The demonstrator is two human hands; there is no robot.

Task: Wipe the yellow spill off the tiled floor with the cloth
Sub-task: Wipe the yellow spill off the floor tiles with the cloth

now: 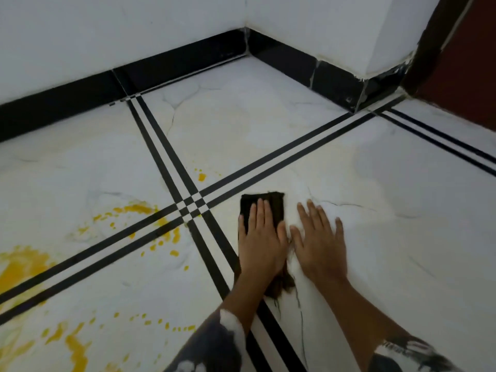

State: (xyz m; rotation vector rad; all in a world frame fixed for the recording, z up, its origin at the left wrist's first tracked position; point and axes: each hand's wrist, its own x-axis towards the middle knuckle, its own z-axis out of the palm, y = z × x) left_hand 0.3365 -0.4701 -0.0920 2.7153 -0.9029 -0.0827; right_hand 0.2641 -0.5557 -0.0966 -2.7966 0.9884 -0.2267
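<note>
Floor [268,124]: white tiles with a marble pattern fill most of my view. Double black stripes [161,154] run between them and cross left of the hands.
Walls [107,28]: white, and they meet in a corner at the top.
Skirting [67,103]: a glossy black band along the foot of both walls.
Door [469,63]: a dark red surface at the top right edge. I cannot tell more about it.
Spill [21,267]: yellow, with the thickest patches at the left edge and bottom left. Smears and drops spread toward the stripe crossing, and a few small drops lie just beyond it.
Right hand [319,242]: it lies flat on the bare tile just beside the cloth, fingers straight and a little spread, and it holds nothing.
Left hand [261,242]: it presses flat on the cloth, fingers straight and close together, only the little finger slightly apart. Its thumb almost meets the right thumb.
Cloth [277,208]: dark and folded, on the tile to the right of the crossing and under the left hand. Its far edge shows beyond the fingertips and a frayed end comes out under the wrist. From here I see it apart from all the yellow patches.
Sleeves [214,345]: dark grey with white marks, on both forearms at the bottom.
</note>
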